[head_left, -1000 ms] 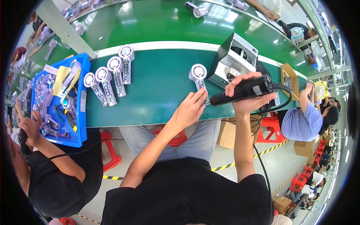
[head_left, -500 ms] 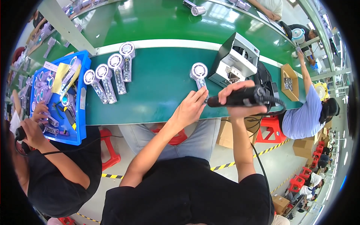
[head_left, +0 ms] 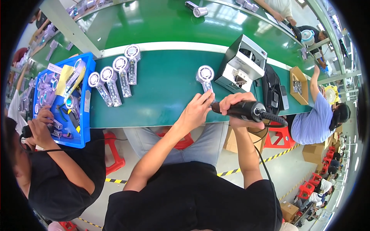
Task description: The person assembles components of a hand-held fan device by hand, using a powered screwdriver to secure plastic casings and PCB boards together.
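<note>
A handheld fan (head_left: 205,74) with a round pale purple head and open handle lies on the green bench. My left hand (head_left: 195,109) grips its handle end, the fingers covering the lower part. In my right hand (head_left: 239,111) is a black corded electric screwdriver (head_left: 248,110), held nearly level. Its tip meets the fan's handle beside my left fingertips; the exact contact is hidden. Left of my hands, several similar fans, such as this one (head_left: 132,63), stand in a slanted row with circuit boards showing in their handles.
A blue bin (head_left: 86,104) with fans and hand tools sits at the left, where a co-worker's hands (head_left: 40,127) work. A silver-grey machine (head_left: 246,63) stands at the back right, beside a black bag-like item (head_left: 271,88) and a small carton (head_left: 298,86). The screwdriver cord (head_left: 269,173) hangs by my right arm.
My right hand and the screwdriver's rear end have moved slightly down. My left hand stays on the fan. The co-worker's hands at the left have shifted.
</note>
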Demonstrator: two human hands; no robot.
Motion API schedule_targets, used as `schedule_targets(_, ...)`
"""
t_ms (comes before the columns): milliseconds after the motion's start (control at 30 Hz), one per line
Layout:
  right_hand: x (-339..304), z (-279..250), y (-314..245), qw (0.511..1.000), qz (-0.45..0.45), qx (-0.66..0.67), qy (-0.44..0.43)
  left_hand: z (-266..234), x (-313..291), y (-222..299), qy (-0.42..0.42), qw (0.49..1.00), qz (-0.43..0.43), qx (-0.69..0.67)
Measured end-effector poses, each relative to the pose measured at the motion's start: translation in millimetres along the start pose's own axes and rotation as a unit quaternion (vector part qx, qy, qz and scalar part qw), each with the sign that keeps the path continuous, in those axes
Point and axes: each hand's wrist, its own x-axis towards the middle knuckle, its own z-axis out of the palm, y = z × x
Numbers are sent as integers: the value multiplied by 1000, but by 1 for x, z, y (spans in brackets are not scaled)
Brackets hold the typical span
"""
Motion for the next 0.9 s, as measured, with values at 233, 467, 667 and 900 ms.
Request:
schedule_targets(233,4,-7,1,999,-44,-8,-26,3,6,6,17,998,12,63)
schedule_targets(467,-17,-44,-27,993,-78,-16,88,-18,69,-45,49,988,-28,147)
schedule_targets(667,-25,-45,-15,988,-44,-80,121,-85,154,-152,141,955,-82,249)
schedule_targets(900,-26,-59,-13,985,-12,-98,140,-119,45,-45,179,827,-251,470)
